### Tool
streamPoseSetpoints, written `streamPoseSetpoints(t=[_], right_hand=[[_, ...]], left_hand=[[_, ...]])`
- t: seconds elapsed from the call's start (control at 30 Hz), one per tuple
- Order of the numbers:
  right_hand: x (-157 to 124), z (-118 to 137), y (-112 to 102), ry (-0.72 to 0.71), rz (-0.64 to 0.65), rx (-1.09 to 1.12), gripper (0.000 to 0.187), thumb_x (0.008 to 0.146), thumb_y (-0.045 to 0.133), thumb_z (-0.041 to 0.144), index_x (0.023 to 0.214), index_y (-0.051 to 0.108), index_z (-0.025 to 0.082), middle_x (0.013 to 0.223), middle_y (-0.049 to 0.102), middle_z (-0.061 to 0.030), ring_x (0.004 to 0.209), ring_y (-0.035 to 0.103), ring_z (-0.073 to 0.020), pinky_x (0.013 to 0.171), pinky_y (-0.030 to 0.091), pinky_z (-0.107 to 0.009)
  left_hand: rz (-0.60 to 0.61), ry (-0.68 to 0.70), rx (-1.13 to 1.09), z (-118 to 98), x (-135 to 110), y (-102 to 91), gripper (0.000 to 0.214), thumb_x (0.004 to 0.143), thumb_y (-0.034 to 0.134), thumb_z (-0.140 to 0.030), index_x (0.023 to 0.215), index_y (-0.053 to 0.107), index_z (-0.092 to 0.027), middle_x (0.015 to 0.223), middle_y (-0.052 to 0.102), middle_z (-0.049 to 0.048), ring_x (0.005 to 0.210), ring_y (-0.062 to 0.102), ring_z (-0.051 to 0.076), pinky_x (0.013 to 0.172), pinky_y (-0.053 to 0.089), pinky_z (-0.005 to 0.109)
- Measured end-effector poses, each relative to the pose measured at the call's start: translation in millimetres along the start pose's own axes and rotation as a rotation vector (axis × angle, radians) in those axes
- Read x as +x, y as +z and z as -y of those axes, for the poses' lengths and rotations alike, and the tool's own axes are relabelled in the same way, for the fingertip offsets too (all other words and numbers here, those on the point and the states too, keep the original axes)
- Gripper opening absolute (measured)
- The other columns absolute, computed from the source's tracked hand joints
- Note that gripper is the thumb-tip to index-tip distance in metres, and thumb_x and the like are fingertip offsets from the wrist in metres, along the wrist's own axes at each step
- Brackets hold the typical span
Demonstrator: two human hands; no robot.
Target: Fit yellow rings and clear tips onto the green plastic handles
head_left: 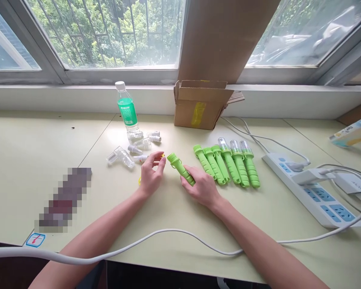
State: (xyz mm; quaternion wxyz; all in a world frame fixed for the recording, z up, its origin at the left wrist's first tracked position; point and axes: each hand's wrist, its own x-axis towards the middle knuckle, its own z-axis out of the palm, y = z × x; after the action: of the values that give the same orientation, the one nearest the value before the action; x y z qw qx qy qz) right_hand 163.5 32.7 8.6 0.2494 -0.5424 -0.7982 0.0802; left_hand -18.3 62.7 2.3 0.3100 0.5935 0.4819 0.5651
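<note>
Head view, ridged tube (pixel 179 167), gripping right hand (pixel 203 188)

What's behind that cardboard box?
Beyond the box, a brown panel rises between the windows, and a white ledge shows beside it. Whatever sits directly behind its walls is covered.

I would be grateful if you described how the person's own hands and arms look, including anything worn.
The left hand and right hand are ungloved, with no rings or watch visible. Both forearms are without sleeves as far as they show. A white cable crosses in front of the left forearm.
</note>
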Motion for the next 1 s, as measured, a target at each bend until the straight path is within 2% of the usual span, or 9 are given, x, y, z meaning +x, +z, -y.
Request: streamPoseSetpoints(t=[0.23,0.37,0.6,0.8,1.0], right_hand=[[-1,-4,1,-0.048,0.014,-0.073,0.043,0.088,0.048,0.034,0.129,0.054,0.021,0.088,0.062,-0.0037,0.070,0.056,-0.0150,0.061,0.040,-0.023],[-2,-7,2,-0.062,-0.010,-0.078,0.044,0.090,0.047,0.031,0.132,0.052,0.021,0.090,0.061,-0.0039,0.071,0.056,-0.0146,0.061,0.040,-0.023],[-2,-10,4,-0.069,-0.036,-0.081,0.042,0.090,0.046,0.027,0.131,0.053,0.021,0.091,0.062,-0.0046,0.067,0.054,-0.0133,0.059,0.041,-0.023],[-2,-11,6,-0.093,-0.039,-0.048,0.041,0.091,0.043,0.022,0.132,0.052,0.022,0.096,0.061,-0.0059,0.070,0.057,-0.0133,0.061,0.044,-0.023],[-3,-9,7,-0.085,-0.037,0.002,0.042,0.092,0.043,0.022,0.133,0.050,0.019,0.099,0.060,-0.0065,0.073,0.058,-0.0142,0.065,0.046,-0.024]], left_hand=[[-0.005,-0.003,-0.098,1,1,0.0,0.031,0.087,0.055,-0.035,0.113,0.055,-0.019,0.102,0.066,0.0082,0.097,0.064,0.018,0.081,0.055,0.033],[-0.006,0.011,-0.115,0,1,0.1,0.026,0.087,0.056,-0.033,0.109,0.054,-0.019,0.102,0.065,0.0083,0.098,0.064,0.018,0.083,0.055,0.034],[0.059,0.115,0.016,2,0,-1.3,0.024,0.090,0.050,-0.031,0.109,0.059,-0.020,0.109,0.066,0.0068,0.103,0.063,0.018,0.090,0.054,0.036],[0.133,0.122,0.102,3,-2,-0.4,0.027,0.088,0.053,-0.033,0.111,0.061,-0.021,0.112,0.066,0.0065,0.099,0.065,0.019,0.089,0.054,0.037],[0.149,0.136,0.113,-1,-3,-0.2,0.027,0.087,0.055,-0.031,0.112,0.058,-0.021,0.112,0.065,0.0073,0.099,0.064,0.018,0.090,0.053,0.037]])
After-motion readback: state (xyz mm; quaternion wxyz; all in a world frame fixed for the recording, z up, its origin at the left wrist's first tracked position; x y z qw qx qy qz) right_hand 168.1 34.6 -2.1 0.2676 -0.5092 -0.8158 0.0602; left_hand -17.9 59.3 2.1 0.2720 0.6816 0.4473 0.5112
